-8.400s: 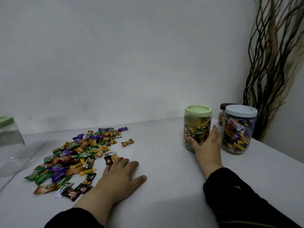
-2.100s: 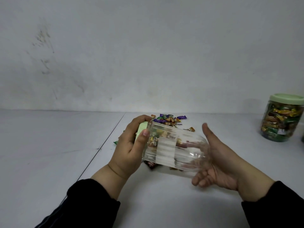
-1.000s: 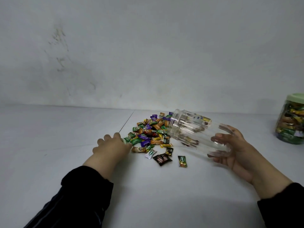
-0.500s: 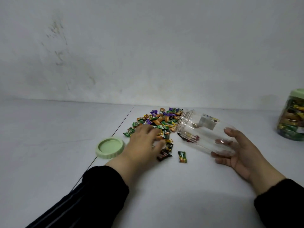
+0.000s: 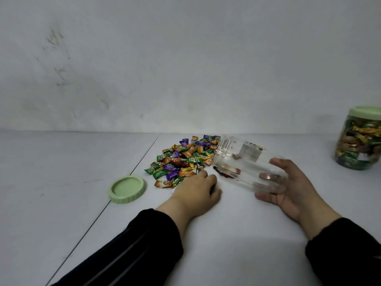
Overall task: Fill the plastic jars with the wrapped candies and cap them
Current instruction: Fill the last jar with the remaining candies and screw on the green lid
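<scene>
Far left on the white table, the pale green lid lies flat with its hollow side up, just beside the seam between the two table panels. Next comes the heap of wrapped candies, green, purple and orange, spread from mid-table back toward the wall. The left hand is down at the near edge of that heap, knuckles up, fingers curled under against the tabletop; whether there is a candy inside that curl, I cannot tell. Its black sleeve runs back toward the lower left.

Now the clear jar: it is tipped on its side, long axis running from upper left to lower right, open mouth pointing left at the candy heap, base toward the right. A few candies lie inside against its lower wall, and a pale label shows on its upper side. The right hand cradles the base end, thumb on top, fingers wrapped beneath and visible through the plastic.

Far right, well apart, a filled jar with a green cap stands upright, cut by the frame edge.
</scene>
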`<state>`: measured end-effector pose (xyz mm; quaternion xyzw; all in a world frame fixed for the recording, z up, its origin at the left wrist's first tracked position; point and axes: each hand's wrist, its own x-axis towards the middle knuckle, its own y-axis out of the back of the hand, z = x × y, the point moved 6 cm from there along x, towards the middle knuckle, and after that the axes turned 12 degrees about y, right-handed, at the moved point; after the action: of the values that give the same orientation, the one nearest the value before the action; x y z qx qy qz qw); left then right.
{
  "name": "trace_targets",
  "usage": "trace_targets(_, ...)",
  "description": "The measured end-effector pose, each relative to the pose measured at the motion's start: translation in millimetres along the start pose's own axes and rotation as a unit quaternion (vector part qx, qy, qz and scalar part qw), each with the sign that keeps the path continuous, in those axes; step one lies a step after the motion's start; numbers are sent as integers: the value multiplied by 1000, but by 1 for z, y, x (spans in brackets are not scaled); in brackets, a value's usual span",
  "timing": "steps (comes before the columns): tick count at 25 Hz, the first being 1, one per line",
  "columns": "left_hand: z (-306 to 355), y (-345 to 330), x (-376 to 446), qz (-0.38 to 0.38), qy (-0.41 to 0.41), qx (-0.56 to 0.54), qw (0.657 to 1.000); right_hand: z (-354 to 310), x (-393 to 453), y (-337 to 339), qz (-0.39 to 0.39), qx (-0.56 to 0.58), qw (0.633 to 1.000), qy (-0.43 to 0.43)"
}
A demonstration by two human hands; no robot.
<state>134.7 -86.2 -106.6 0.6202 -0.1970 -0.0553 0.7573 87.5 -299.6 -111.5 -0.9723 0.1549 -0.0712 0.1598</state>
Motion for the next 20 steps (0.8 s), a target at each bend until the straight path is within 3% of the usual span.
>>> trace_targets(3, -1, 7, 12, 53, 38, 42, 997, 1, -1, -2, -19, 4, 1000, -3)
trace_targets(5, -13, 8, 20, 59, 102, -46, 992, 2, 0, -3, -28, 6, 1000, -6)
trace_targets(7, -35, 10, 24, 70, 187, -199, 960, 3, 1, -3, -38, 9, 999, -7)
trace_targets(9, -55, 17, 21, 110, 249, -375, 886, 5, 1, -6, -59, 7, 998, -10)
trace_targets(12, -63, 25, 16, 92, 301, -652, 690, 9, -1, -16, -100, -11, 995, -19)
trace_targets(13, -58, 28, 16, 72, 300, -705, 639, 11, -1, -19, -108, -18, 994, -20)
trace_targets(14, -52, 31, 17, 55, 292, -733, 612, 12, -2, -20, -111, -19, 993, -19)
trace_targets(15, -44, 34, 17, 42, 284, -735, 614, 12, -1, -21, -110, -15, 994, -18)
trace_targets(16, -38, 37, 17, 31, 272, -714, 645, 12, -1, -21, -107, -10, 994, -17)
trace_targets(19, -10, 42, 6, -14, 193, -554, 810, 10, 0, -18, -101, 4, 995, -19)
trace_targets(20, -2, 41, 4, -29, 163, -517, 840, 10, 0, -18, -102, 6, 995, -18)
